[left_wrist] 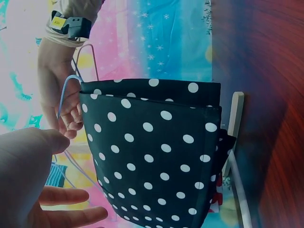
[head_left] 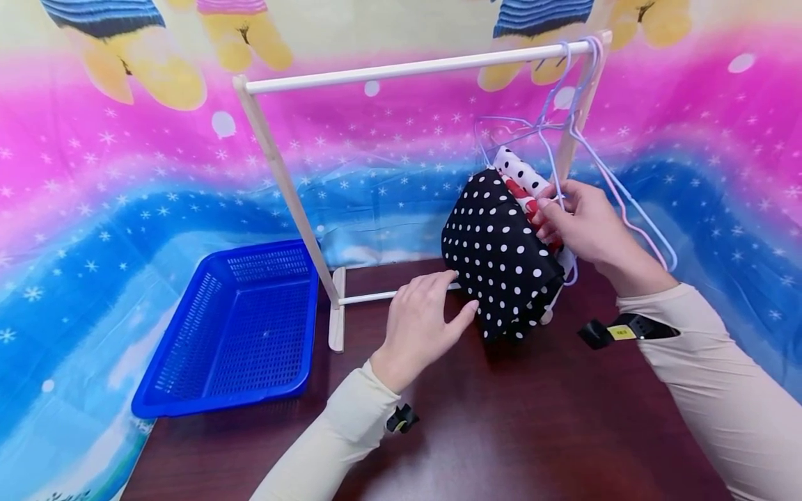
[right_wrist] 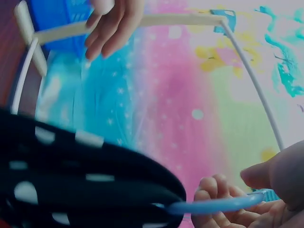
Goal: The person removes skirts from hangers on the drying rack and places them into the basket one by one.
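Note:
A black white-dotted garment (head_left: 495, 257) hangs folded over a blue wire hanger (head_left: 551, 149) at the right end of a wooden rack's white rod (head_left: 407, 69). Behind it show a white dotted cloth (head_left: 520, 170) and a red one (head_left: 519, 190). My right hand (head_left: 554, 209) grips the hanger at the garment's top; the right wrist view shows its fingers (right_wrist: 213, 190) curled round the blue wire (right_wrist: 213, 206). My left hand (head_left: 438, 303) is relaxed at the garment's lower left corner, thumb touching the cloth. The left wrist view is filled by the garment (left_wrist: 152, 152).
A blue plastic basket (head_left: 238, 327) sits on the left, beside the rack's foot (head_left: 337, 309). More wire hangers, one pink (head_left: 626, 209), hang at the rod's right end. The rack stands on a dark wooden table (head_left: 532, 417) before a colourful backdrop.

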Demonstrator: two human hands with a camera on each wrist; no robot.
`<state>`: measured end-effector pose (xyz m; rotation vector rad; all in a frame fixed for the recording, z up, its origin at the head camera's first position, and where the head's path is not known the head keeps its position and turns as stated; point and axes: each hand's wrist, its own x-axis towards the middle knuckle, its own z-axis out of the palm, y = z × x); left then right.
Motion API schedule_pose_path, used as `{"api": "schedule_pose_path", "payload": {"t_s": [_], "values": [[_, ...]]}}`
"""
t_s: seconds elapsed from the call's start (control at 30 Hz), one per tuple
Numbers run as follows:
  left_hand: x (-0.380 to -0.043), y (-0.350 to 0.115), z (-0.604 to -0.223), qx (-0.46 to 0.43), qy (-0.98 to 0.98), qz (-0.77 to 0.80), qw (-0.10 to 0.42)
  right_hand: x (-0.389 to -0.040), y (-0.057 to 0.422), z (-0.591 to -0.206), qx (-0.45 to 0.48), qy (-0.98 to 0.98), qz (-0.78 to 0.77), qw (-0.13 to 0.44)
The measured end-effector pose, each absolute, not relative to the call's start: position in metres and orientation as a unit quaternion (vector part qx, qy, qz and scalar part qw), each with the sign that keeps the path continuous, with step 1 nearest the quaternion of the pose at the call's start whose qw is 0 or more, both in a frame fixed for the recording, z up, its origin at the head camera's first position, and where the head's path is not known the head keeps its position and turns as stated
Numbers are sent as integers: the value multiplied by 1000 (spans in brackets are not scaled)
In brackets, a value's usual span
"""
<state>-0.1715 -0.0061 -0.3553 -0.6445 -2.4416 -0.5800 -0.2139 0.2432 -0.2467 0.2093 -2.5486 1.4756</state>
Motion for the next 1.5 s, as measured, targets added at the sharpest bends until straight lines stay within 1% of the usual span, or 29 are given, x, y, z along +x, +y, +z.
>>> {"api": "schedule_pose_path", "payload": {"t_s": [0.07,0.17,0.4,0.5,0.6,0.73,0.93,1.5], "values": [[-170,-5,-355,-240,-909,-215,266,-215,243,-247,66,-842,530,73],[-170,-4,-354,-240,-910,-215,260,-214,242,-246,57,-818,569,56],[-171,-1,-356,-243,-909,-209,267,-212,237,-243,33,-772,633,40],[-171,0,-355,-245,-909,-205,269,-212,236,-242,22,-735,677,21],[-172,2,-355,-245,-911,-203,263,-212,237,-241,21,-684,729,-3],[-172,3,-356,-244,-914,-209,248,-213,237,-239,29,-642,766,-18],[-175,4,-357,-238,-916,-228,227,-214,237,-240,43,-636,771,-18],[-185,0,-358,-205,-916,-266,219,-216,226,-234,66,-663,745,-35]]}}
